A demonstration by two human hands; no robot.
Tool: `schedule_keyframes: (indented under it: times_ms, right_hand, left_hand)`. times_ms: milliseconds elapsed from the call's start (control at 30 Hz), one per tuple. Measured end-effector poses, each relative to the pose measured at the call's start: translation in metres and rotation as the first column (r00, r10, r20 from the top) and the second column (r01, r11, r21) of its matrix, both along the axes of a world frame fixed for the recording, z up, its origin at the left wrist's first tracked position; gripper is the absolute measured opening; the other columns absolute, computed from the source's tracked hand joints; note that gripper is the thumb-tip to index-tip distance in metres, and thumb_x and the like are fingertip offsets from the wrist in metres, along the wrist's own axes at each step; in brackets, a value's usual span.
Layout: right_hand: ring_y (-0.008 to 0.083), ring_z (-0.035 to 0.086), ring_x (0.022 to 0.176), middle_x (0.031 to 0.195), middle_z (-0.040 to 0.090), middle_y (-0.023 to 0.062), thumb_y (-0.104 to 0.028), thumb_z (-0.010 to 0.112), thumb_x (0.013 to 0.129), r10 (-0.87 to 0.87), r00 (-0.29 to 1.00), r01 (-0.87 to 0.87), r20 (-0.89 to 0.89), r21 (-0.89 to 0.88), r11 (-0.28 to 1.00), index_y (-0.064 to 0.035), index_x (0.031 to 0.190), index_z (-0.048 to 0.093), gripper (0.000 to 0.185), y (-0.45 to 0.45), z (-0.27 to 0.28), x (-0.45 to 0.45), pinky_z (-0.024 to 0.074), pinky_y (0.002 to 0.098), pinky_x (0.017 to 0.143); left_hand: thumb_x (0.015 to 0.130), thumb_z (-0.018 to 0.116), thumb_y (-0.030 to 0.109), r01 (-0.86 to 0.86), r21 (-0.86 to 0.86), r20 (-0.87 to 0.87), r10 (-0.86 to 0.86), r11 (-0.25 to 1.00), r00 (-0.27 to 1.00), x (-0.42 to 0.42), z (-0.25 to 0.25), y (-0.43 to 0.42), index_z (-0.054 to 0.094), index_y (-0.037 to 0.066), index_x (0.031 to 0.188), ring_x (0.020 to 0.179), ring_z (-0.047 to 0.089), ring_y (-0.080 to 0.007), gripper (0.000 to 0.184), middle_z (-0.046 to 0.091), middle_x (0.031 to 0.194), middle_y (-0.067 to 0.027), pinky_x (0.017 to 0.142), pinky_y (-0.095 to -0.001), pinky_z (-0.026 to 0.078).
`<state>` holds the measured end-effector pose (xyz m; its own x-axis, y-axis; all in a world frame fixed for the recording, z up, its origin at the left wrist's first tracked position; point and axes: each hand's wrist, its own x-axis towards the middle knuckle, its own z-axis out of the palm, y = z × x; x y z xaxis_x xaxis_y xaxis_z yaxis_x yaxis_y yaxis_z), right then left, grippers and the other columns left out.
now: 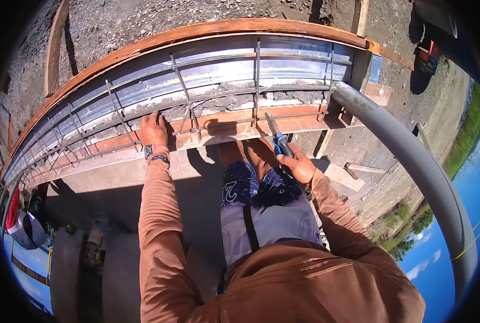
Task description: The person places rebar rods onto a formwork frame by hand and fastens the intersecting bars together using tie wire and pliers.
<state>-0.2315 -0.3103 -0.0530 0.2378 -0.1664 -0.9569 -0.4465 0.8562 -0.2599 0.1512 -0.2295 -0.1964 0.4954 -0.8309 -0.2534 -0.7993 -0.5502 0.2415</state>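
My right hand (300,166), at three o'clock, is clamped round a blue-and-black-handled tool (281,144) — its metal end points to eleven o'clock, over the near board (197,141) of the form; I cannot tell whether it touches. My left hand (154,131), at ten o'clock, lies over that same board with its fingers close together and bent at the steel bars (257,70); whether they grip the steel or only rest there, I cannot tell. A watch (148,152) sits on my left wrist.

The form curves across from nine o'clock to two, its far timber (213,28) arching through twelve. Inside it, the tied bars stand before a shiny metal lining (224,70), with rough grey concrete (293,98) along the bottom. A thick grey pipe (428,156) meets the form's end at two o'clock, then bends down towards four. Farther out — gravel (159,19) at eleven, green grass (468,132) at three, blue sky (412,258) at four.
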Motion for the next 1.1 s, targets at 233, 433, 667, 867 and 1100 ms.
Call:
schedule_keyframes:
  times_ms: [233, 433, 667, 867, 1100]
  right_hand:
    - [0.0102, 0.048, 0.068, 0.075, 0.054, 0.0041, -0.017, 0.053, 0.084, -0.124, 0.988, 0.123, 0.096, 0.017, 0.992, 0.0017, 0.104, 0.046, 0.027, 0.006, 0.003, -0.001, 0.04, 0.0247, 0.064]
    - [0.0107, 0.048, 0.067, 0.077, 0.053, 0.0048, -0.014, 0.049, 0.087, -0.227, 0.97, 0.236, 0.083, -0.122, 0.964, -0.0004, 0.106, 0.045, 0.024, 0.018, -0.001, -0.008, 0.0406, 0.0254, 0.063]
    - [0.012, 0.05, 0.062, 0.076, 0.051, 0.0043, -0.01, 0.054, 0.081, -0.126, 0.991, 0.132, 0.043, -0.251, 0.959, -0.0021, 0.11, 0.046, 0.031, 0.017, -0.01, -0.016, 0.0425, 0.0259, 0.06]
    - [0.0354, 0.056, 0.09, 0.094, 0.058, 0.019, -0.019, 0.061, 0.074, 0.092, 0.973, -0.19, -0.21, -0.511, 0.838, -0.0017, 0.112, 0.045, 0.045, -0.002, 0.001, -0.011, 0.0445, 0.0376, 0.076]
    - [0.026, 0.061, 0.07, 0.081, 0.061, 0.0123, -0.013, 0.061, 0.075, 0.13, 0.988, -0.154, -0.085, -0.616, 0.772, -0.0013, 0.105, 0.05, 0.033, 0.001, 0.008, 0.0, 0.0476, 0.0335, 0.064]
  left_hand:
    - [0.079, 0.06, 0.018, 0.052, 0.025, -0.004, -0.052, 0.998, 0.999, -0.006, -0.006, 0.003, 0.063, 0.011, 0.096, 0.073, 0.055, -0.0317, 0.019, 0.056, 0.081, -0.0141, 0.062, -0.0404, 0.045]
    - [0.079, 0.059, 0.009, -0.014, 0.027, -0.171, 0.019, 1.0, 0.985, -0.033, 0.036, 0.029, 0.057, 0.003, 0.085, 0.067, 0.054, -0.0287, 0.01, 0.056, 0.075, -0.0126, 0.059, -0.0367, 0.043]
    - [0.086, 0.051, 0.006, -0.217, 0.412, -0.799, 0.466, 0.885, 0.38, -0.145, 0.096, 0.045, 0.059, 0.001, 0.094, 0.061, 0.045, -0.0053, 0.012, 0.052, 0.068, 0.0023, 0.055, -0.0193, 0.037]
    - [0.079, 0.056, 0.004, 0.471, 0.07, -0.854, -0.191, 0.88, 0.485, -0.177, 0.117, -0.047, 0.063, 0.004, 0.092, 0.062, 0.054, -0.0112, 0.014, 0.06, 0.073, -0.004, 0.057, -0.0242, 0.044]
    - [0.079, 0.058, 0.002, 0.452, 0.145, -0.913, -0.057, 0.88, 0.404, -0.182, 0.135, -0.091, 0.061, 0.001, 0.083, 0.074, 0.057, -0.0124, 0.005, 0.062, 0.081, -0.0059, 0.066, -0.0259, 0.046]
